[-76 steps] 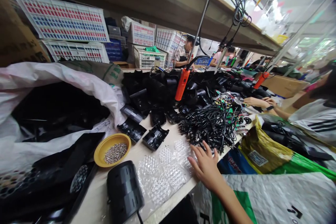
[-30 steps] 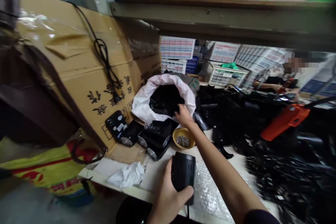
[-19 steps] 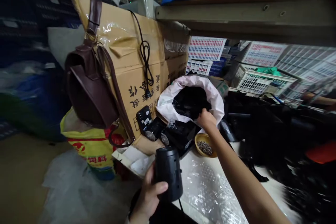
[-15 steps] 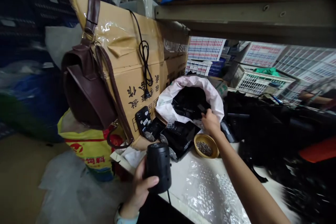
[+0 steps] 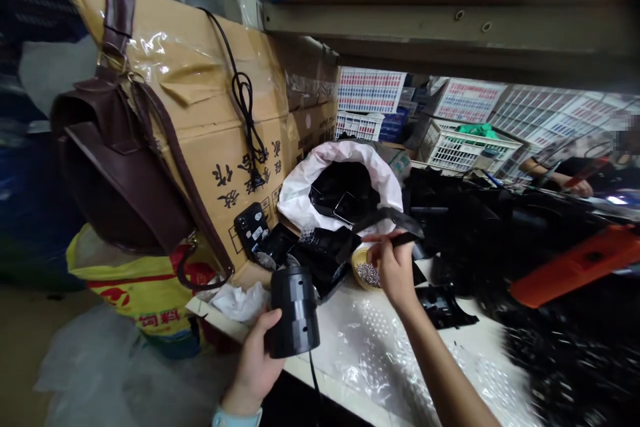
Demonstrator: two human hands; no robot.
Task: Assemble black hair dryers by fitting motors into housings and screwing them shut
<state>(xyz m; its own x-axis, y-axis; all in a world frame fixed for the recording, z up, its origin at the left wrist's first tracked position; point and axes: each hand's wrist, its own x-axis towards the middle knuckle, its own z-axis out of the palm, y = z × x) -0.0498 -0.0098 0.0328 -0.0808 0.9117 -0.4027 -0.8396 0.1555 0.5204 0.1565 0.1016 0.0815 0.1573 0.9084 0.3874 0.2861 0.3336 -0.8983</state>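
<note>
Both clamped: left hand point(image 5: 256, 365) round black housing point(image 5: 294, 317), right hand point(image 5: 396, 273) on curved piece point(image 5: 387, 216); carton point(image 5: 200, 92) bears Chinese characters point(image 5: 223, 175).

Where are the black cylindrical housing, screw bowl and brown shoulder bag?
Black cylindrical housing point(image 5: 294, 312): head view, middle of side wall.
Screw bowl point(image 5: 360, 257): head view, far inner wall.
Brown shoulder bag point(image 5: 120, 187): head view, middle of body.

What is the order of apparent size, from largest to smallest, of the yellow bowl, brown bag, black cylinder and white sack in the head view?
1. Brown bag
2. White sack
3. Black cylinder
4. Yellow bowl, partly hidden
</note>
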